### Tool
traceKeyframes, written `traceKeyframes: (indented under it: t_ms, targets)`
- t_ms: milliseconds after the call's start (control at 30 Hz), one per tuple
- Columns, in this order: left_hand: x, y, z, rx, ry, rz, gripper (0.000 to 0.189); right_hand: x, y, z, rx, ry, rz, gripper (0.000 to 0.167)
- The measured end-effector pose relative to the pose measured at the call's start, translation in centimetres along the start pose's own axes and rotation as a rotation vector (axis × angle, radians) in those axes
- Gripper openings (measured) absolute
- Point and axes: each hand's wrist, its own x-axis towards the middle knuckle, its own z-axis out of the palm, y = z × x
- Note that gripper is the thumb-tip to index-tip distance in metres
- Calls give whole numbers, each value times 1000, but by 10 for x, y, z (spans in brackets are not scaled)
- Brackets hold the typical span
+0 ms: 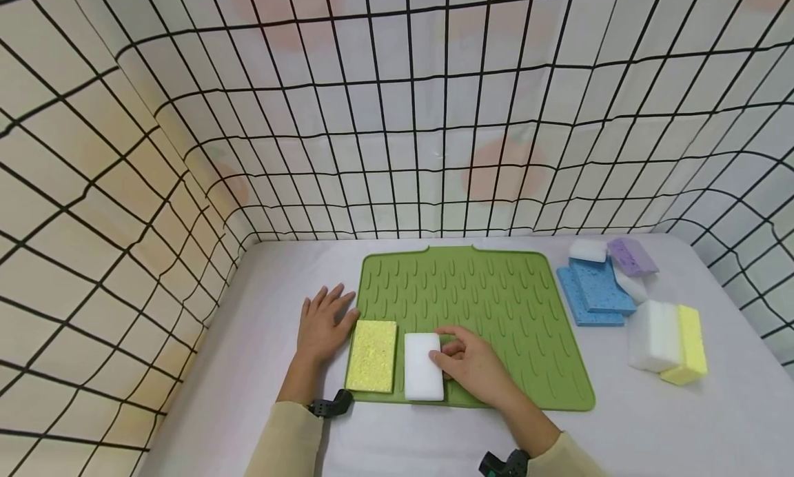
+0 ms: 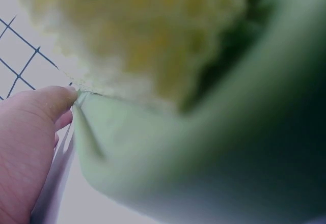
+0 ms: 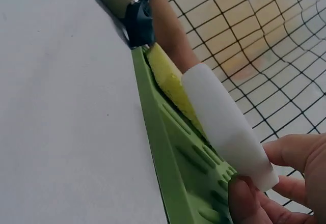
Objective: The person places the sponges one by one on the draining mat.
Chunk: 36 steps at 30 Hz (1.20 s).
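A white sponge block [image 1: 422, 377] is pinched between the thumb and fingers of my right hand [image 1: 474, 367], over the front of a green ridged mat [image 1: 496, 311]. In the right wrist view the white block [image 3: 224, 122] tilts above the mat's ridges, gripped at its near end. Just left of it, a yellow sponge [image 1: 371, 356] lies flat on the mat's front left corner. My left hand [image 1: 322, 329] rests on the table with fingers spread, its thumb beside the mat's left edge. Close up and blurred, the yellow sponge [image 2: 137, 35] fills the top of the left wrist view.
At the right of the table [image 1: 682, 435] lie two blue sponges [image 1: 598, 287], a purple sponge [image 1: 631, 256] and a small white block [image 1: 588, 250]. Nearer stand a white block [image 1: 653, 336] and a yellow sponge [image 1: 685, 346]. Black wire mesh [image 1: 397, 118] encloses the back and sides.
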Motion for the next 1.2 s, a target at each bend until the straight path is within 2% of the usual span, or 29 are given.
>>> traceKeyframes:
  t_ms: [267, 433, 600, 733, 900, 1200]
  targets:
    - [2, 1, 0, 7, 4, -1, 51, 15, 0, 17, -49, 52, -31, 41]
    - [2, 0, -1, 10, 4, 0, 50, 16, 0, 19, -114, 78, -46, 41]
    - [2, 1, 0, 12, -1, -4, 50, 13, 0, 20, -221, 132, -102, 36]
    - [2, 1, 1, 12, 1, -9, 50, 11, -1, 19, -266, 152, -133, 32]
    - [2, 1, 2, 12, 4, -11, 51, 11, -7, -1, -282, 174, -113, 36]
    - [1, 0, 4, 15, 9, -7, 51, 13, -9, -67, -261, 296, -66, 45]
